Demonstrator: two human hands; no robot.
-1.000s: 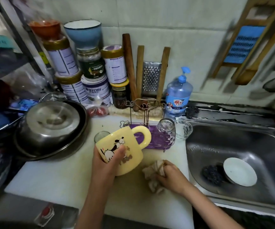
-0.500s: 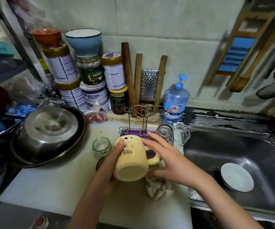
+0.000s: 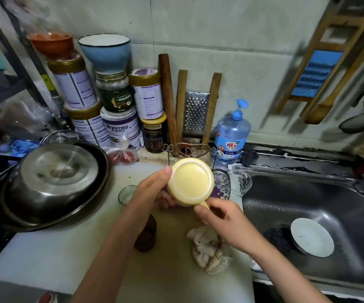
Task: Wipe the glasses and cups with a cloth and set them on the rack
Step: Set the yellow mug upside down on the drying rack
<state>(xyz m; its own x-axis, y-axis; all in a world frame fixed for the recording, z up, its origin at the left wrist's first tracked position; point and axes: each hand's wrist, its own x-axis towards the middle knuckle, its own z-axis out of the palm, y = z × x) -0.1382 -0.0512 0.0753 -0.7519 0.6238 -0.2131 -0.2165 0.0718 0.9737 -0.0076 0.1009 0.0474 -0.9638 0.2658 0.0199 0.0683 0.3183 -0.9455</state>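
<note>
Fingers (image 3: 164, 200) of the left hand (image 3: 152, 193) curled round the body of the pale yellow ceramic mug (image 3: 189, 182), thumb laid on its base rim, clamped on it; right hand (image 3: 222, 221) pinches the mug's handle between thumb and curled fingers, at the mug's lower edge; both hands grip the one mug.

Mug is upside down, flat base turned up toward the camera, held in the air over the wire rack (image 3: 192, 148), which has curled metal loops on top and a purple tray (image 3: 218, 193) below; whether the mug touches a peg cannot be told, since it hides that part.

Just right of the mug, an upturned clear patterned glass (image 3: 222, 182) on the rack; beside that, a clear glass cup with a handle (image 3: 242, 182) at the sink's edge.

Left of the left hand, a small clear glass jar (image 3: 127, 193) upright on the white counter (image 3: 56, 259); a dark brown glass (image 3: 146, 236) stands partly under the left forearm; beneath the right wrist, a crumpled off-white cloth (image 3: 207, 251) lies on the counter.

Further out: stainless steel sink (image 3: 319, 193) to the right, holding a white plate (image 3: 312, 237) and a dark scourer (image 3: 275, 237); stacked steel bowls (image 3: 56, 178) to the left; tins and jars (image 3: 119, 130), a metal grater (image 3: 195, 114) and a blue pump bottle (image 3: 231, 136) along the tiled wall.
</note>
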